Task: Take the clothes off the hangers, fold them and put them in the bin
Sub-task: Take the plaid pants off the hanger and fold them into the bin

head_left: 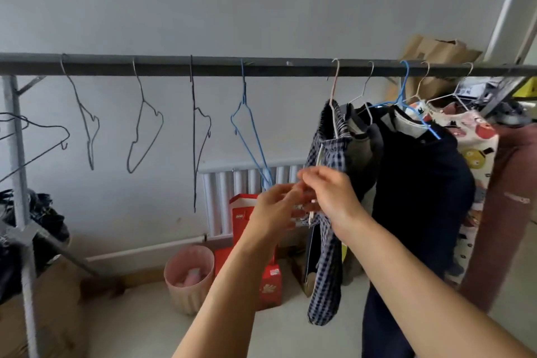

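Bare forearms are reaching up and forward from the bottom edge, both hands meeting at the front of the blue-and-white checked shirt (pixel 327 241), which is hanging from a pale pink wire hanger (pixel 334 96) on the dark metal rail (pixel 203 65). On the left hand (pixel 274 209) the fingers are curling toward the shirt's front edge, and on the right hand (pixel 329 195) the fingertips are bunching together in a pinching grip at the same edge; motion blur is smearing both, so I cannot tell exactly what each is gripping or how firmly.

Down on the floor, a pink ribbed plastic bin (pixel 189 277) is standing near the wall with something pink lying in it, too indistinct to name. Just beside it a red cardboard box (pixel 268 285) is sitting partly behind the left forearm.

To the right of the checked shirt, a dark navy garment (pixel 421 183) is hanging on a blue hanger (pixel 406 96), then a white cartoon-print garment (pixel 473 148) and a dusty pink one (pixel 508 212) that is running off the right edge. Four bare wire hangers, one of them blue (pixel 250 139), are dangling along the left stretch of the rail. A white radiator (pixel 232 197) is showing on the wall, half hidden by the hands and the red box. Dark bundles at the far left are too shadowed to identify.
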Demonstrator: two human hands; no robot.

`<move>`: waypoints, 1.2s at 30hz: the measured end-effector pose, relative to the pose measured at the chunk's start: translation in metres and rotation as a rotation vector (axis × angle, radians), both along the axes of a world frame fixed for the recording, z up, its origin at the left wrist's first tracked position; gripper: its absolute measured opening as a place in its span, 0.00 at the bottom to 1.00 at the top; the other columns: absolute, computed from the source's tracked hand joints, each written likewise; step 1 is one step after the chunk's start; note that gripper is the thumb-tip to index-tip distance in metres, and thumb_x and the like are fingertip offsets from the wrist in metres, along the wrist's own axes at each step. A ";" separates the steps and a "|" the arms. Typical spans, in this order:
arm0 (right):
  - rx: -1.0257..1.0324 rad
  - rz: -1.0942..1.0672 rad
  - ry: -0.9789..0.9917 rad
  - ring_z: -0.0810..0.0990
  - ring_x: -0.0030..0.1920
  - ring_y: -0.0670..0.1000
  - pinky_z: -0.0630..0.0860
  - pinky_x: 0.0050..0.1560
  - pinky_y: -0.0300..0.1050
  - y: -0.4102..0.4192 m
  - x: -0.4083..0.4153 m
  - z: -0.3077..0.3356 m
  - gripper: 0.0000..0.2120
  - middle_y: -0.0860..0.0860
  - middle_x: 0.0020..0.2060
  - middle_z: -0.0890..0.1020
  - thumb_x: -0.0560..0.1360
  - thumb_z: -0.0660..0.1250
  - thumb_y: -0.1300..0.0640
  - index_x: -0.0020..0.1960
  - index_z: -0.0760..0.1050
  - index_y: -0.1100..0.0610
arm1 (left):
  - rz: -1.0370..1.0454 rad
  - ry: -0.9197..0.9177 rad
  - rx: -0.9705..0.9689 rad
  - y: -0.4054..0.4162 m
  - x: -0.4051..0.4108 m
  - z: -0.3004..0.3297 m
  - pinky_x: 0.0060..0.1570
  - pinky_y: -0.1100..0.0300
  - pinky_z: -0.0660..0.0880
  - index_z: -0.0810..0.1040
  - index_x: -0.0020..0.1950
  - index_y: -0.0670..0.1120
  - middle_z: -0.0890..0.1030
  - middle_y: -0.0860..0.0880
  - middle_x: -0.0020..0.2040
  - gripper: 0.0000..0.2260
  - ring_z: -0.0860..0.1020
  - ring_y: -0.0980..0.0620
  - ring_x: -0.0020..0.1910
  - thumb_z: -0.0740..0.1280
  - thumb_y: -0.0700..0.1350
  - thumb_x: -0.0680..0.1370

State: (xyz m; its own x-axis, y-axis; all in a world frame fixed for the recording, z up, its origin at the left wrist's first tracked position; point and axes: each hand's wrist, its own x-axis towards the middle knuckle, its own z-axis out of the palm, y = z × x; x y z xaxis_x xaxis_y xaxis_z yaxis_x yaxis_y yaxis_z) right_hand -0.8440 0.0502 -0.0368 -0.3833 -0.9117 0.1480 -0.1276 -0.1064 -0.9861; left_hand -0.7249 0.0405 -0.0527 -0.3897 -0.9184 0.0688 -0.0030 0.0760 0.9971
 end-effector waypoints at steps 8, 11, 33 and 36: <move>-0.216 -0.371 0.446 0.79 0.33 0.51 0.78 0.38 0.47 -0.033 -0.058 0.074 0.10 0.52 0.35 0.83 0.76 0.62 0.58 0.39 0.79 0.56 | 0.026 0.029 -0.101 -0.011 -0.052 0.046 0.49 0.55 0.78 0.73 0.68 0.48 0.79 0.50 0.56 0.15 0.81 0.52 0.50 0.64 0.48 0.82; -0.023 -0.449 0.624 0.76 0.38 0.58 0.74 0.46 0.50 -0.051 -0.075 0.080 0.13 0.49 0.32 0.77 0.75 0.60 0.58 0.33 0.73 0.54 | 0.039 -0.037 -0.114 -0.024 -0.057 0.052 0.61 0.49 0.76 0.67 0.74 0.46 0.75 0.47 0.67 0.21 0.76 0.49 0.59 0.64 0.45 0.81; 0.080 -0.183 0.171 0.81 0.44 0.56 0.80 0.44 0.50 -0.062 -0.079 0.087 0.06 0.54 0.41 0.84 0.67 0.66 0.57 0.41 0.82 0.56 | -0.027 -0.321 -0.621 -0.045 -0.063 0.074 0.62 0.54 0.73 0.69 0.69 0.51 0.72 0.52 0.62 0.31 0.73 0.51 0.57 0.78 0.47 0.70; 0.068 -0.121 0.113 0.76 0.38 0.53 0.69 0.36 0.41 -0.048 -0.077 0.081 0.06 0.53 0.36 0.80 0.70 0.67 0.64 0.37 0.78 0.56 | 0.009 -0.467 -0.695 -0.039 -0.056 0.078 0.51 0.54 0.75 0.72 0.59 0.47 0.76 0.51 0.52 0.24 0.75 0.50 0.50 0.78 0.51 0.69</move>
